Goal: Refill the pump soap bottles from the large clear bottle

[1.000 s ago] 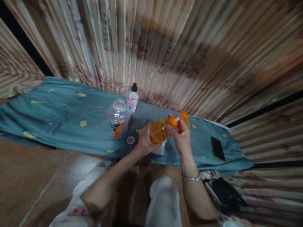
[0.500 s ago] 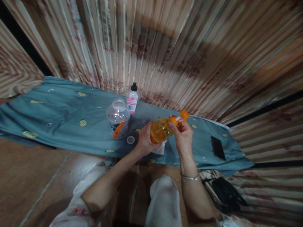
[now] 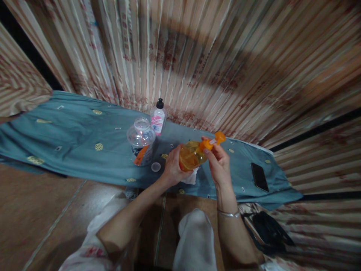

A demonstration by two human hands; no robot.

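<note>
Bottle of orange liquid sits tilted in the left hand; the right hand pinches its orange pump.

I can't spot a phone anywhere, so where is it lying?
The phone lies flat on the blue cloth near its right end, to the right of the right hand and apart from the orange bottle.

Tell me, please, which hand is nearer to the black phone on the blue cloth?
The right hand. It holds the orange pump top of the bottle, a little left of the black phone. The left hand grips the bottle body, farther left.
</note>
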